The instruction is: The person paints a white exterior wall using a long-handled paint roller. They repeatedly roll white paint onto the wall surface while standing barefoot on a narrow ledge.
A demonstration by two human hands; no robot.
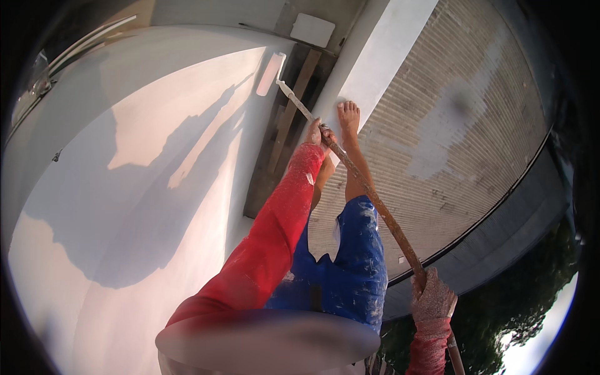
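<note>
A paint roller (270,74) with a pale sleeve is at the white wall (187,81), near its far right edge. From the frame of the roller a long brown, paint-spotted pole (382,212) slants back toward the lower right. My left hand (317,134), arm in a red sleeve, is closed round the pole's forward part. Farther back, my paint-speckled right hand (433,296) grips the same pole near its rear. Whether the roller sleeve presses on the wall or is just off it, I cannot tell.
My bare foot (349,116) rests on a white ledge (375,53). Right of it lies a corrugated roof (437,112) with whitish patches, ending at a dark edge. Wooden boards (294,112) lie in a recess below the roller. A white flat piece (312,30) is beyond.
</note>
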